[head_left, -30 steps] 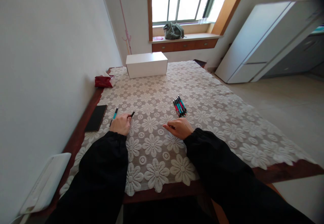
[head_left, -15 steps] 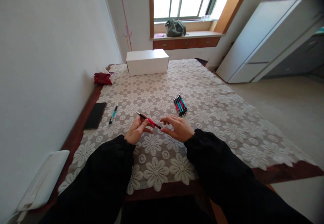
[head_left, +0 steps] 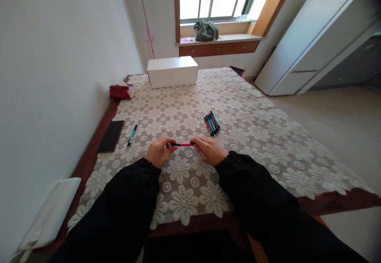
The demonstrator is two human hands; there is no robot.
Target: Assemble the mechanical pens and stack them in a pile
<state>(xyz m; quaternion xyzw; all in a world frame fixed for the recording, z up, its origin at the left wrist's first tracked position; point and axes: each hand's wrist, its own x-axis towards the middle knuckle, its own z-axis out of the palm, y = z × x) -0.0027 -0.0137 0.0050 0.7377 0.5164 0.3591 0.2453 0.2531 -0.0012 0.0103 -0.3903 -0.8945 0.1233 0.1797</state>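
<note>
Red pen (head_left: 182, 144): it is held level just above the lace cloth (head_left: 253, 136), near the front of the table (head_left: 89, 160), between the two hands.
Left hand (head_left: 159, 152): its fingers are pinching the left end of the red pen, the dark end.
Right hand (head_left: 210, 150): its fingers are pinching the right end of the red pen.
How it feels: I think the pen is very light, thin and stiff. Smooth plastic can slip, so a pinch at each end looks like a good hold. It could come apart if the ends are pulled.
Pile of pens (head_left: 211, 123): red and blue-green pens lie side by side, just behind the right hand.
Blue pen (head_left: 132, 135): it lies alone, to the left of the left hand.
Phone (head_left: 111, 136): dark and flat, at the left edge of the table.
White box (head_left: 172, 71): at the far end of the table, shut.
Red packet (head_left: 120, 92): far left, near the wall.
Writing: none can be read on the pens or the box. It is all too small.
</note>
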